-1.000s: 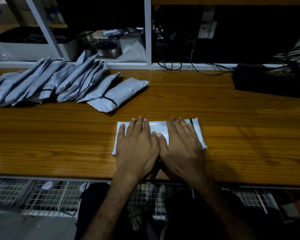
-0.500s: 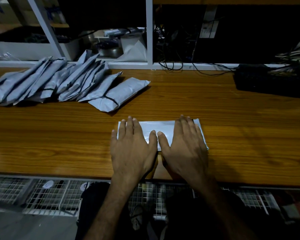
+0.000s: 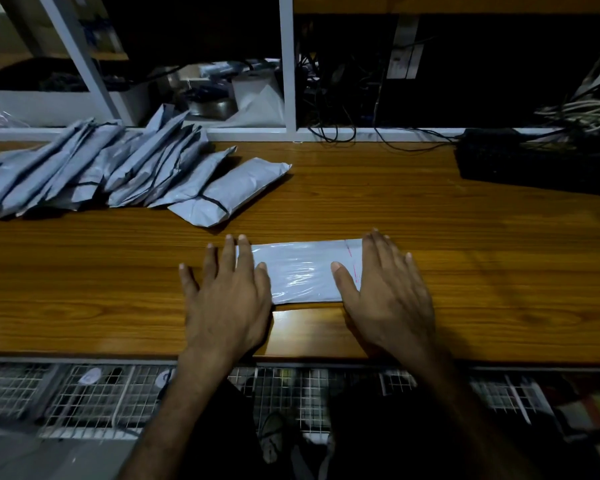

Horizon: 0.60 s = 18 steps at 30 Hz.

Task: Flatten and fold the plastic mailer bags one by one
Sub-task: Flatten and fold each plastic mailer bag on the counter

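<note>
While both palms lay flat with fingers straight, left hand [image 3: 226, 299] and right hand [image 3: 388, 292] pressed opposite ends of a folded grey plastic mailer bag [image 3: 302, 271] on the brown wooden table [image 3: 465, 258].

Left hand [image 3: 227, 299] palm-down, fingers [image 3: 227, 258] straight and slightly spread, tips pointing away from body. Right hand [image 3: 390, 292] palm-down too, fingers [image 3: 374, 251] straight, close together, thumb angled inward toward left hand. Both flat, nothing gripped or pinched. Left hand pressing over left end of the mailer [image 3: 305, 271], right hand over right end; thumbs resting on top of mailer, apart from each other. Both forearms bare, rising from bottom edge, converging slightly toward mailer. Wrists straight, level with near side of mailer.
</note>
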### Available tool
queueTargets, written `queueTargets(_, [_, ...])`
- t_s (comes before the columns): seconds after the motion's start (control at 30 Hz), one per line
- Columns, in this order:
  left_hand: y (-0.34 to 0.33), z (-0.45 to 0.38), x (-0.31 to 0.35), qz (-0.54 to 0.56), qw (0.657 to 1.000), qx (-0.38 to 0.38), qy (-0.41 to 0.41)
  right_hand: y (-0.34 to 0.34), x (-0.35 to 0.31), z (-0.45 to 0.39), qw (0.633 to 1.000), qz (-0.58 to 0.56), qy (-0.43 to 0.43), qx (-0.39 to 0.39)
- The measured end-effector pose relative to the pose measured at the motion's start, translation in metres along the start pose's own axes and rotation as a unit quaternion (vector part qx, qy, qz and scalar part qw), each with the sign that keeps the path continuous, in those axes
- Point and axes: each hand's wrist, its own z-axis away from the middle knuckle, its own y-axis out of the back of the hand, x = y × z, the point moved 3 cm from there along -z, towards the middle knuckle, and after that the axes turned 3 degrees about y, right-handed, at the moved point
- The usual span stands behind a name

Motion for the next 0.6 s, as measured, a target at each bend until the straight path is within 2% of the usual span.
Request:
queueTargets(0.23, [0.003,-0.003,-0.020,-0.023,1.000,-0.005,0.009,0.008,0.025,0.000,0.999,0.020,0.029,-0.007])
queueTargets(0.6, [0.006,0.001,-0.035,-0.039,0.998,0.016,0.036,0.019,0.049,-0.005,0.997,0.001,0.047,-0.067])
